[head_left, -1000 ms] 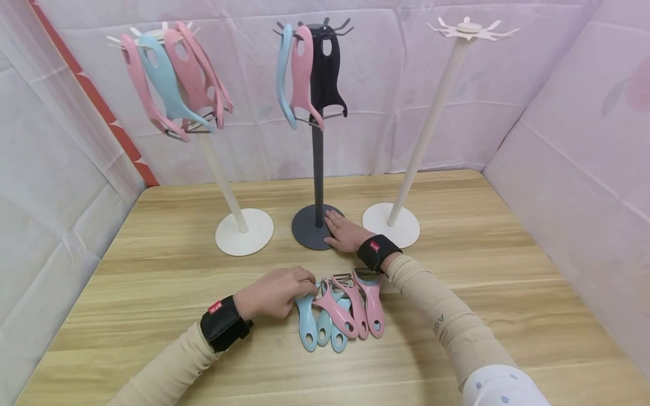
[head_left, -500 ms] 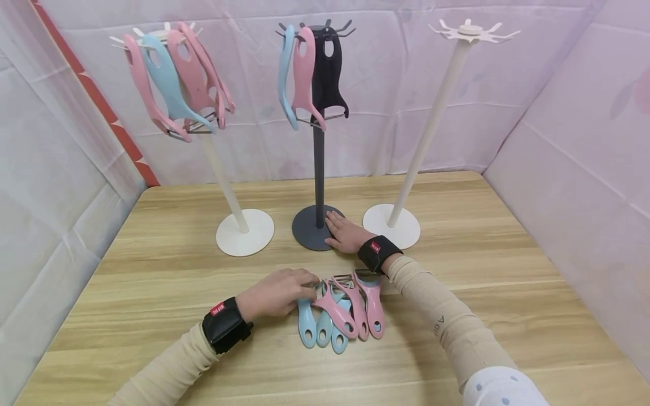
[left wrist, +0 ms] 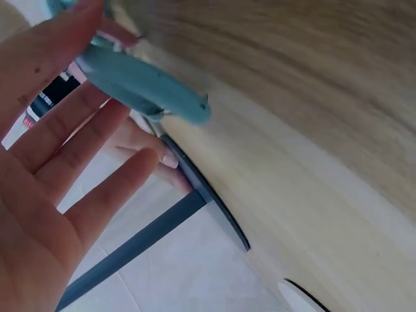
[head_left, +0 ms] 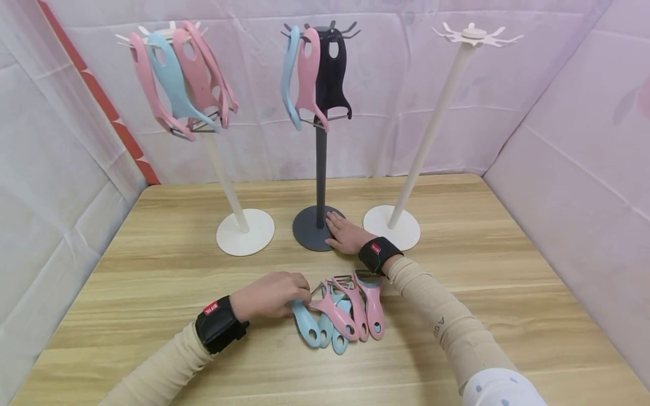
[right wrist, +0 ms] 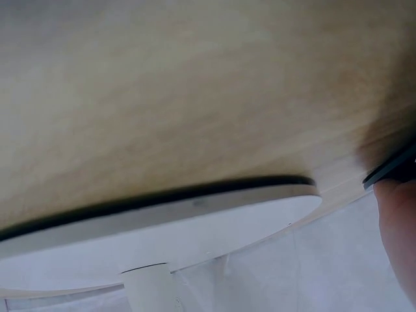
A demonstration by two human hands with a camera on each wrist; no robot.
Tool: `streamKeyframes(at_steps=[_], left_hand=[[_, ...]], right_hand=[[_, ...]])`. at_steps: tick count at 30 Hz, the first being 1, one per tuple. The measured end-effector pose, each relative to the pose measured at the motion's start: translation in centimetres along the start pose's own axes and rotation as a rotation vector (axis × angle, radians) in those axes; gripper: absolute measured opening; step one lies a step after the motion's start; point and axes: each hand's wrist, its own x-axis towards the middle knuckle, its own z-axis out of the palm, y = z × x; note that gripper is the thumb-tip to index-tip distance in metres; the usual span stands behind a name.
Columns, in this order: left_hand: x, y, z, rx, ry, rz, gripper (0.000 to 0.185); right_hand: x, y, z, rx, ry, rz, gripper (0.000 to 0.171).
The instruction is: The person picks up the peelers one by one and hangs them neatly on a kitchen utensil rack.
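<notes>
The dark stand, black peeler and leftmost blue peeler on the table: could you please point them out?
Dark stand [head_left: 321, 163], head view: pole.
Black peeler [head_left: 334, 73], head view: handle.
Leftmost blue peeler [head_left: 303, 319], head view: handle.

Glossy plastic peelers [head_left: 334, 314], matt dark stand [head_left: 321, 169], wood-grain tabletop [head_left: 284, 366], creased cloth backdrop [head_left: 378, 101]

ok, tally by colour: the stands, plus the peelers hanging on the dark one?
White stands: 2
Dark grey stand: 1
Hanging blue peeler: 1
Hanging pink peeler: 1
Hanging black peeler: 1
Total: 6
</notes>
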Motion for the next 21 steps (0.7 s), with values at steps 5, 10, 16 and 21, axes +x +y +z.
streamKeyframes(at_steps=[5,10,16,21], left_hand=[[-0.1,-0.2,-0.4,-0.129,0.034,-0.014,0.024],[0.1,-0.8,-0.2,-0.246,0.149,-0.033,0.023],[0.2,-1.4,-0.3,-0.349,0.314,-0.102,0.025],[0.1,-2.1,-0.4,-0.398,0.498,-0.142,0.031]], right_hand=[[0.2,0.2,0.2,0.015,0.004,-0.001,0.061],[1.2,1.9,1.6,0.094,0.03,-0.051,0.067],[1.2,2.0,1.7,0.088,0.031,-0.044,0.067],[0.4,0.6,0.6,0.015,0.017,-0.012,0.062]])
